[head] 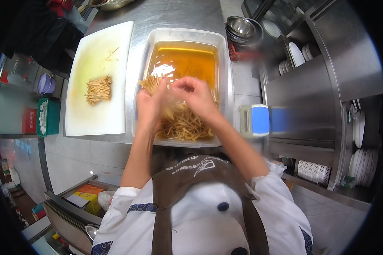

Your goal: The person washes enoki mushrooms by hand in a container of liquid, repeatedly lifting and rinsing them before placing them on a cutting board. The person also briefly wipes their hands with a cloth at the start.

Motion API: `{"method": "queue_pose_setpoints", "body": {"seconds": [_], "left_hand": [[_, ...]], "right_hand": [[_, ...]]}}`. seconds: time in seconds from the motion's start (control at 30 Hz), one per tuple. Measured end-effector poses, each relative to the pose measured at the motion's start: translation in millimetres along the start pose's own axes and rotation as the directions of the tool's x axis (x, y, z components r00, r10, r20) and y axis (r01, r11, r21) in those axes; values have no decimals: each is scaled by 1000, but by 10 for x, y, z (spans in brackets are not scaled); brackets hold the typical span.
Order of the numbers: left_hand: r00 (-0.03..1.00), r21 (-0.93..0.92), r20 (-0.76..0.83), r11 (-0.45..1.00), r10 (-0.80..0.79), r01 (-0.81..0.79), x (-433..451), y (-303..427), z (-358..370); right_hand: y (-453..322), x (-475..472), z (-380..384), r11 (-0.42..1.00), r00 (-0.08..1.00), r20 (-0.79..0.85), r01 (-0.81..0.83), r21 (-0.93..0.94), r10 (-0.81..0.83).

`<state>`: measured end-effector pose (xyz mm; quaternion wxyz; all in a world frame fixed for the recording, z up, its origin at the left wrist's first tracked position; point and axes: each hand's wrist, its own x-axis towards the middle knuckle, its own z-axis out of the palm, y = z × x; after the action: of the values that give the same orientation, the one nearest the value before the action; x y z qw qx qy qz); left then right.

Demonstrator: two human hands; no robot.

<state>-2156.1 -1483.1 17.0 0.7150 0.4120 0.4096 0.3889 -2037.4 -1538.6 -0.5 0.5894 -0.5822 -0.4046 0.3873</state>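
Note:
My left hand (pixel 150 105) grips a bundle of thin tan strips (pixel 150 83) above a translucent plastic tub (pixel 225 44). Close beside it is my right hand (pixel 196 95), its thumb and fingertips bent together; whether a strip lies between them cannot be told. The tub contains amber liquid (pixel 191 59), with a heap of loose strips (pixel 186 126) at the end nearest me. To the left, a neat stack of similar strips (pixel 99 90) lies on a white cutting board (pixel 97 121), and a few stray strips (pixel 111 55) lie farther up the board.
Board and tub stand on a stainless steel table (pixel 153 14). Nested metal bowls (pixel 241 28) sit over a red basket (pixel 239 54) at the right. A blue-topped stool (pixel 260 121) stands beside the table. Steel shelving (pixel 303 95) holds plates. Part of a person in dark clothing (pixel 48 35) is at upper left.

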Motion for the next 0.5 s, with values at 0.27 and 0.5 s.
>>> {"method": "queue_pose_setpoints", "body": {"seconds": [0.27,0.5], "left_hand": [[999,-78,-33,996,34,-37,-33,-23,14],[994,-38,-97,998,41,-45,-46,-5,23]], "right_hand": [[-158,-35,23,950,973,-24,-217,223,228],[-144,-17,37,941,970,-49,-216,261,236]]}}
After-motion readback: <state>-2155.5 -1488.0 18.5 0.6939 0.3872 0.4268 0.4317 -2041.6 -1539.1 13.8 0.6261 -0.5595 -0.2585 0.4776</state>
